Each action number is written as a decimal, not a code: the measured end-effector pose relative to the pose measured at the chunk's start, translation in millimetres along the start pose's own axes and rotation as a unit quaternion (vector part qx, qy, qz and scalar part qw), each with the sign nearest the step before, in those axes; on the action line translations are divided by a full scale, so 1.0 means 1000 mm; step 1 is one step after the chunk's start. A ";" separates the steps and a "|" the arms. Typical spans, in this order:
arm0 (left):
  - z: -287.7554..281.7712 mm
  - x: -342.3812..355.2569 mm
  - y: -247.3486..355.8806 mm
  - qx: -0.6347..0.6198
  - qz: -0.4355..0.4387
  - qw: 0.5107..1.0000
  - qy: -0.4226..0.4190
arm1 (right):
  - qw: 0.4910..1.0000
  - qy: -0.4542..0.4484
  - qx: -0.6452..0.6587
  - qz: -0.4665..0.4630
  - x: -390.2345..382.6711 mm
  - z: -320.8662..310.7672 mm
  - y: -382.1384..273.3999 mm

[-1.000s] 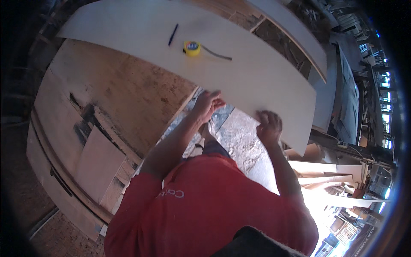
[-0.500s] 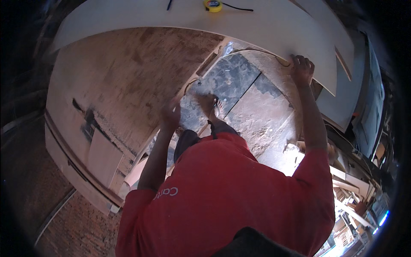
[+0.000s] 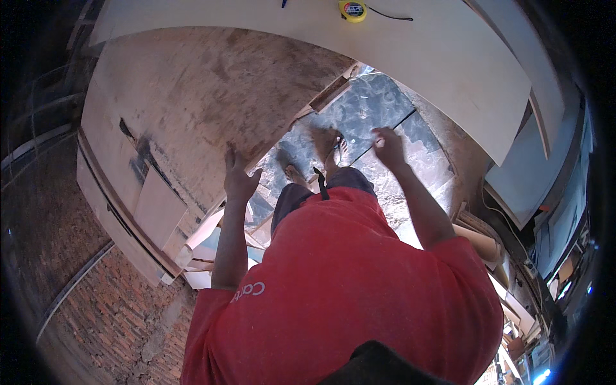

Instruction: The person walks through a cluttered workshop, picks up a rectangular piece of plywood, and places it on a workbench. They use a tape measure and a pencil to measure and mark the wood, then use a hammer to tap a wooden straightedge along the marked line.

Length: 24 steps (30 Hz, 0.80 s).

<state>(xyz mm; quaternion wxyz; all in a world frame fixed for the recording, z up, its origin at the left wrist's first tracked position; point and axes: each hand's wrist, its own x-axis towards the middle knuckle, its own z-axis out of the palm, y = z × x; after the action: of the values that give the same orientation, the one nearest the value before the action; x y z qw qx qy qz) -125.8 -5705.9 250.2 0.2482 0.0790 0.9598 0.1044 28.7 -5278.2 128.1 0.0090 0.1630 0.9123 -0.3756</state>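
Observation:
My left hand [image 3: 240, 178] is over the near right edge of a dusty brown wooden worktop [image 3: 192, 83], fingers and thumb spread, holding nothing. Whether it touches the wood I cannot tell. In the air above the floor, my right hand [image 3: 389, 147] is loosely curled, thumb and forefinger slightly apart, with nothing visible in it. A large pale sheet of board [image 3: 443, 58] lies across the far side, its right corner jutting out past the worktop. On that sheet sit a yellow tape measure [image 3: 353, 10] and a dark thin pen-like thing [image 3: 284, 3], cut off by the picture's edge.
My feet [image 3: 340, 151] stand on a dusty grey floor [image 3: 378, 96] between worktop and boards. More panels [image 3: 526, 167] lean at the right, above wood offcuts [image 3: 513, 308]. A smaller flat board [image 3: 159, 206] rests on the worktop's near left. Brick paving [image 3: 115, 314] shows at lower left.
My right hand has left the pale sheet's edge and come left and nearer to me. My left hand has drawn slightly left, its fingers now spread. The whole view has shifted a little.

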 end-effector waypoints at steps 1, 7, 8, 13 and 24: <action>-0.002 0.001 0.001 -0.005 -0.004 1.000 -0.009 | 0.995 -0.086 0.053 0.008 0.007 0.039 -0.003; 0.013 -0.011 -0.016 0.059 0.024 0.998 0.018 | 0.977 -0.133 0.094 0.136 0.086 0.176 -0.065; 0.005 -0.002 -0.007 0.038 0.021 0.999 0.017 | 0.970 -0.137 0.134 0.151 0.099 0.217 -0.034; -0.001 -0.005 -0.013 0.029 0.016 0.999 0.005 | 0.905 -0.244 0.336 0.090 0.104 0.238 -0.013; -0.007 -0.009 -0.034 -0.004 0.062 0.998 -0.006 | 0.775 -0.187 0.248 0.551 -0.072 0.118 0.041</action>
<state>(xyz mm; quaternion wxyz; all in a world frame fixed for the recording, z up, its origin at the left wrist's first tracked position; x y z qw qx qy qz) -124.9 -5741.9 252.6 0.2477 0.1380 0.9511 0.1228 96.9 -5353.4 25.4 0.3441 0.5609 0.5223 -0.5424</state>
